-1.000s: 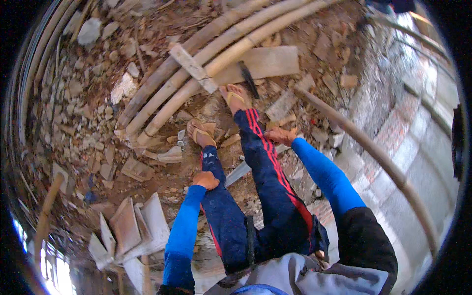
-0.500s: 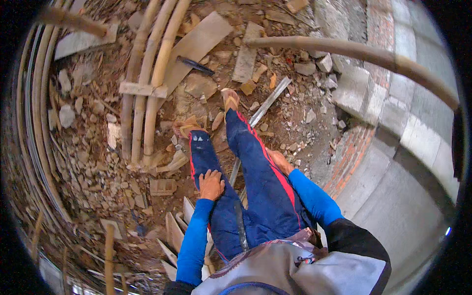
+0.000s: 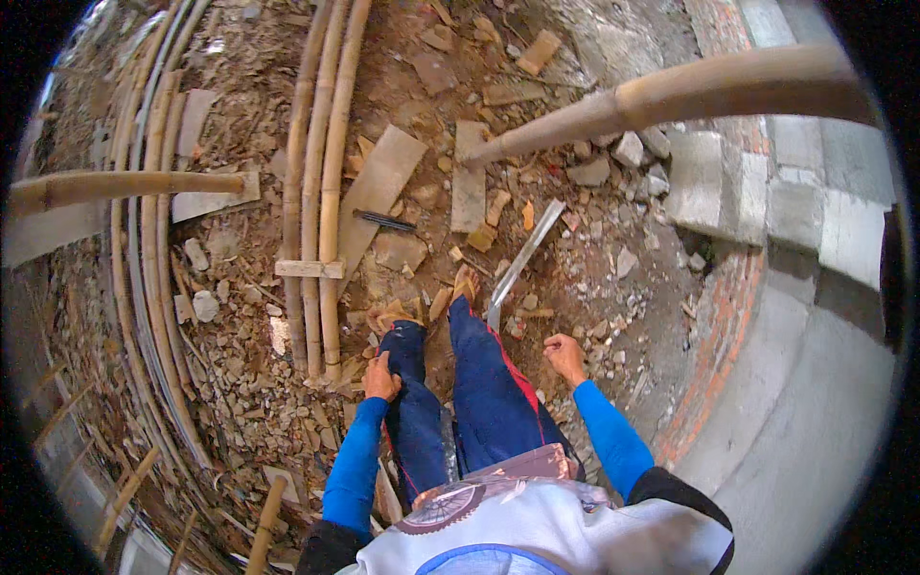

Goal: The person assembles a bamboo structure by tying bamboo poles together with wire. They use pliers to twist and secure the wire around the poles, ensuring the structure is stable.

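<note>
My left hand (image 3: pixel 381 378) rests at the outer side of my left trouser leg (image 3: pixel 409 353), its fingers bent against the dark blue cloth. Out to the right of my other leg, my right hand (image 3: pixel 565 358) hangs over the rubble with its fingers curled in; nothing shows in it. Both arms wear blue sleeves. My sandalled feet (image 3: pixel 466 284) stand on brown dirt. Ahead of them a pale metal channel (image 3: pixel 525 259) lies slantwise, and a dark bundle of thin rods (image 3: pixel 384 221) lies across a plank (image 3: pixel 388 182).
Upright bamboo poles (image 3: pixel 329 192) stand left of my feet, joined by a wooden crosspiece (image 3: pixel 309 269). A thick bamboo pole (image 3: pixel 671 91) slants across the upper right. Concrete blocks (image 3: pixel 695 182) and a brick edge (image 3: pixel 714 355) border the right. Loose stones (image 3: pixel 205 305) cover the ground.
My right hand has come off my right leg and moved outward. My left hand has shifted from the front of the left leg to its outer side. The view has shifted too.
</note>
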A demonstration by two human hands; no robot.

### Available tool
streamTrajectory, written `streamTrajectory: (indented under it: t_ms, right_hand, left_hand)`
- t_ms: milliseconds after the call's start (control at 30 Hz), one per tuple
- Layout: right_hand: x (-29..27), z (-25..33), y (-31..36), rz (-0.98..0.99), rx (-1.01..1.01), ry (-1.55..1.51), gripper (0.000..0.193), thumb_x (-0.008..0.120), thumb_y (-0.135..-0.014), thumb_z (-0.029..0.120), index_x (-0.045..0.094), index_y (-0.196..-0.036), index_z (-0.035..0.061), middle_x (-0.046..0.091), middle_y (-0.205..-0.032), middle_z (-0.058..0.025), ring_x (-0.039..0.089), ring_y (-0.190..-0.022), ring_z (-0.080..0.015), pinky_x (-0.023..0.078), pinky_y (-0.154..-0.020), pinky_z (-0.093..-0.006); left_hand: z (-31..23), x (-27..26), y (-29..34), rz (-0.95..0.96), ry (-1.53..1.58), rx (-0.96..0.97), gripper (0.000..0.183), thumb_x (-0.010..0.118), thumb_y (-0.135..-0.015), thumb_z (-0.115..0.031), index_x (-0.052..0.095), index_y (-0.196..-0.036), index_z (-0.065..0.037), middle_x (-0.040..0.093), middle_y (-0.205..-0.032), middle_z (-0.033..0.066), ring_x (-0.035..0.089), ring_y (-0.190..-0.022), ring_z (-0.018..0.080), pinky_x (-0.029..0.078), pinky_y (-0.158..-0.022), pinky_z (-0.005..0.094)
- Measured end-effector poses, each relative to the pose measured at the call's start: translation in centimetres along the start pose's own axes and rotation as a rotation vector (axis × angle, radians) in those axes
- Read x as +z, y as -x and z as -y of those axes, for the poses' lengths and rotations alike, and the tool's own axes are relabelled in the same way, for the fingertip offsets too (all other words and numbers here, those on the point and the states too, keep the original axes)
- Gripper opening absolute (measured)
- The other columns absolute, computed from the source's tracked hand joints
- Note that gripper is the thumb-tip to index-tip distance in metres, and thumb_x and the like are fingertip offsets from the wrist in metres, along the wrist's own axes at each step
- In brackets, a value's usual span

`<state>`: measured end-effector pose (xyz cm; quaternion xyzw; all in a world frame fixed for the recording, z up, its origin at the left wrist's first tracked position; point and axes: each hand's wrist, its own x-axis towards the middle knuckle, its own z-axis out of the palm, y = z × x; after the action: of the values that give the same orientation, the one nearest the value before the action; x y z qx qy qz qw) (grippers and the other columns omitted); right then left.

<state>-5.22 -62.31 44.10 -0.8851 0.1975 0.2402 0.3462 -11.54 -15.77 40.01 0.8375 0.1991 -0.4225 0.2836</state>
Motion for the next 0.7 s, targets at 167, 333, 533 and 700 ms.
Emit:
streamTrajectory:
  t_ms: [167, 333, 533, 700]
  right_hand:
    - [-6.2, 4.7, -4.3, 0.169, 0.206, -0.074, 0.014, 0.078, -0.083, 0.013, 0.072, -0.081, 0.0005, 0.072, -0.07, -0.0102, 0.066, -0.053, -0.0159, 0.052, -0.048, -0.0334]
    - [-6.8, 7.3, -10.5, 0.013, -0.161, 0.156, 0.018, 0.071, -0.088, 0.014, 0.076, -0.089, -0.0036, 0.071, -0.072, -0.014, 0.07, -0.063, -0.0204, 0.054, -0.055, -0.034]
    - [-6.7, 16.8, -19.1, -0.162, -0.007, -0.147, 0.056, 0.074, -0.09, 0.016, 0.051, -0.134, -0.0096, 0.068, -0.096, -0.0134, 0.066, -0.074, -0.0196, 0.051, -0.057, -0.033]
    - [-9.2, 27.2, -22.0, -0.457, 0.043, -0.612, 0.079, 0.083, -0.087, 0.024, 0.036, -0.143, -0.0062, 0.063, -0.116, -0.014, 0.064, -0.093, -0.0218, 0.054, -0.075, -0.037]
  left_hand:
    - [-5.1, -4.5, 1.6, -0.227, 0.075, 0.023, 0.055, 0.073, -0.085, -0.022, 0.059, -0.137, -0.007, 0.057, -0.136, 0.0227, 0.054, -0.127, 0.0424, 0.046, -0.105, 0.0512]
    - [-5.9, -8.0, 3.0, -0.361, 0.316, 0.158, 0.049, 0.073, -0.086, -0.024, 0.064, -0.13, -0.003, 0.065, -0.124, 0.0238, 0.06, -0.119, 0.0409, 0.047, -0.104, 0.0468]
    - [0.4, -12.0, 3.6, -0.268, 0.533, -0.043, 0.053, 0.072, -0.086, -0.037, 0.069, -0.125, -0.001, 0.071, -0.12, 0.0234, 0.066, -0.115, 0.0383, 0.051, -0.101, 0.0455]
    - [12.0, -12.5, 3.5, -0.087, 0.329, -0.363, 0.053, 0.074, -0.084, -0.037, 0.07, -0.125, -0.003, 0.072, -0.12, 0.0213, 0.067, -0.116, 0.037, 0.051, -0.103, 0.0462]
